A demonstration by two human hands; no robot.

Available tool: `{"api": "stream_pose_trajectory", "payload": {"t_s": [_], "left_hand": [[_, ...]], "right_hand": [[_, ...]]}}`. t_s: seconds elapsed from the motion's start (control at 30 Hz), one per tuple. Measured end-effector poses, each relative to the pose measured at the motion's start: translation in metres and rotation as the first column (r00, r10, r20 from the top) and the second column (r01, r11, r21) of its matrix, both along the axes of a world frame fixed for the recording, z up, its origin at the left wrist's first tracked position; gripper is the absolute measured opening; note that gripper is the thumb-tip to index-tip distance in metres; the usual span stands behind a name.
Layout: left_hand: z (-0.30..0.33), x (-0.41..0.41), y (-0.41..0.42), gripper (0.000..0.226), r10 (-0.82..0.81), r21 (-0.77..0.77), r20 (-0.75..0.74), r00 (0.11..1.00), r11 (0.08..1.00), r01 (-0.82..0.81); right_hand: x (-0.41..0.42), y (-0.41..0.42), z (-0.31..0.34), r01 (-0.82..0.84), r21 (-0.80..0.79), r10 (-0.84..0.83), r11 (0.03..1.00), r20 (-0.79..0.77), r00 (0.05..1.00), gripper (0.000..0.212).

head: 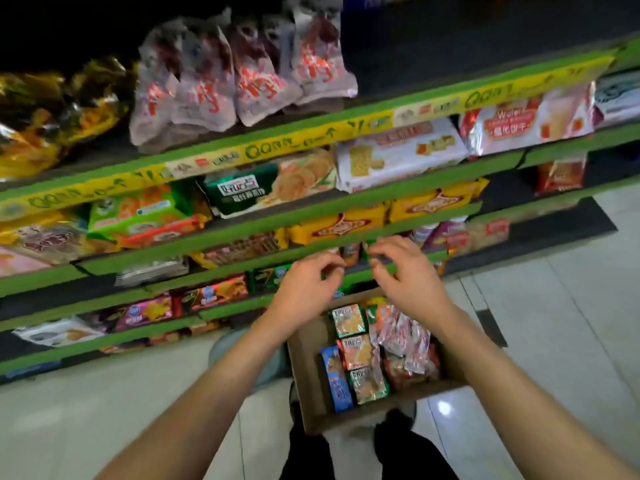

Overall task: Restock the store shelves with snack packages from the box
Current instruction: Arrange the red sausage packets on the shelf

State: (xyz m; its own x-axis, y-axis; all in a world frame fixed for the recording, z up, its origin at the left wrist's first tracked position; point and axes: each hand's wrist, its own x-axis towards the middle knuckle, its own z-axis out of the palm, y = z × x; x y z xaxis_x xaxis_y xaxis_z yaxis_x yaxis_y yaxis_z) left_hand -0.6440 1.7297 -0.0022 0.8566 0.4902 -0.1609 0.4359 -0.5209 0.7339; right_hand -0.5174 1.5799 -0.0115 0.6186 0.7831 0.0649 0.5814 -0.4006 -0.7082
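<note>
Left hand (304, 282) and right hand (405, 271) raised side by side over the cardboard box (308, 386), fingers curled loosely, apart, gripping nothing visible (fingertips blurred). Below, snack packages (360, 355) packed in the box on the tiled floor (554, 306). Beyond, green-edged store shelves (242, 223) stocked with biscuit packs (398, 154).

The forearms hide part of the cardboard box (308, 386); packages on the lower shelves (214, 296) are too blurred to read.
</note>
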Motion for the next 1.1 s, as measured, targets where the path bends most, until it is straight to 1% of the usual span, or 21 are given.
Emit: {"api": "stream_pose_trajectory", "payload": {"t_s": [0.1,0.17,0.3,0.4,0.47,0.53,0.57,0.6,0.67,0.73,0.77,0.8,0.87,0.9,0.93,0.97,1.03,1.1], "left_hand": [[-0.085,0.009,-0.040,0.015,0.001,-0.208,-0.211,0.978,0.977,-0.046],[-0.144,0.013,-0.066,0.014,-0.005,-0.276,-0.307,0.952,0.957,-0.084],[-0.262,0.014,-0.115,0.010,-0.020,-0.408,-0.431,0.902,0.896,-0.175],[-0.338,0.023,-0.144,0.008,0.005,-0.468,-0.470,0.883,0.846,-0.254],[-0.387,0.029,-0.160,0.019,0.021,-0.468,-0.490,0.872,0.837,-0.283],[-0.428,0.036,-0.170,0.007,-0.001,-0.469,-0.544,0.839,0.829,-0.303],[-0.451,0.042,-0.171,0.016,-0.015,-0.481,-0.554,0.832,0.822,-0.305],[-0.473,0.048,-0.173,0.020,-0.040,-0.487,-0.563,0.826,0.823,-0.292],[-0.516,0.065,-0.175,0.012,-0.080,-0.449,-0.597,0.798,0.858,-0.250],[-0.558,0.081,-0.174,0.019,-0.059,-0.402,-0.624,0.779,0.879,-0.255],[-0.576,0.086,-0.173,0.020,-0.043,-0.365,-0.656,0.753,0.892,-0.267],[-0.595,0.090,-0.172,0.024,-0.019,-0.319,-0.684,0.729,0.906,-0.277],[-0.635,0.090,-0.170,0.047,0.057,-0.237,-0.740,0.670,0.910,-0.339],[-0.654,0.088,-0.170,0.057,0.103,-0.213,-0.764,0.637,0.892,-0.400],[-0.673,0.086,-0.171,0.062,0.150,-0.200,-0.777,0.612,0.862,-0.466],[-0.688,0.084,-0.173,0.062,0.182,-0.209,-0.783,0.595,0.824,-0.527],[-0.716,0.080,-0.184,0.062,0.212,-0.232,-0.787,0.579,0.768,-0.597],[-0.736,0.077,-0.194,0.064,0.244,-0.206,-0.771,0.588,0.779,-0.593]], "right_hand": [[-0.001,-0.047,-0.074,0.017,-0.165,-0.046,0.986,-0.171,0.984,0.018],[-0.001,-0.077,-0.124,0.028,-0.268,-0.107,0.963,-0.285,0.952,0.018],[-0.001,-0.130,-0.219,0.125,-0.421,-0.305,0.899,-0.394,0.867,0.015],[0.008,-0.161,-0.290,0.146,-0.477,-0.377,0.867,-0.435,0.818,0.010],[0.014,-0.179,-0.338,0.143,-0.516,-0.405,0.845,-0.441,0.801,0.013],[0.016,-0.196,-0.383,0.143,-0.560,-0.448,0.816,-0.456,0.769,0.017],[0.017,-0.203,-0.405,0.128,-0.581,-0.458,0.804,-0.467,0.757,0.018],[0.020,-0.209,-0.427,0.111,-0.604,-0.470,0.790,-0.479,0.742,0.018],[0.029,-0.217,-0.470,0.100,-0.627,-0.498,0.773,-0.500,0.709,0.016],[0.039,-0.221,-0.511,0.114,-0.646,-0.532,0.755,-0.502,0.682,0.015],[0.044,-0.221,-0.531,0.132,-0.655,-0.556,0.744,-0.497,0.666,0.016],[0.048,-0.220,-0.550,0.160,-0.656,-0.584,0.737,-0.501,0.638,0.021],[0.056,-0.216,-0.588,0.235,-0.646,-0.651,0.726,-0.538,0.535,0.032],[0.060,-0.212,-0.605,0.276,-0.642,-0.678,0.716,-0.543,0.495,0.035],[0.065,-0.208,-0.621,0.312,-0.640,-0.701,0.702,-0.541,0.466,0.037],[0.069,-0.204,-0.638,0.343,-0.638,-0.718,0.690,-0.540,0.440,0.039],[0.073,-0.194,-0.667,0.394,-0.634,-0.745,0.666,-0.534,0.400,0.039],[0.073,-0.187,-0.692,0.452,-0.623,-0.769,0.639,-0.524,0.366,0.035]]}}
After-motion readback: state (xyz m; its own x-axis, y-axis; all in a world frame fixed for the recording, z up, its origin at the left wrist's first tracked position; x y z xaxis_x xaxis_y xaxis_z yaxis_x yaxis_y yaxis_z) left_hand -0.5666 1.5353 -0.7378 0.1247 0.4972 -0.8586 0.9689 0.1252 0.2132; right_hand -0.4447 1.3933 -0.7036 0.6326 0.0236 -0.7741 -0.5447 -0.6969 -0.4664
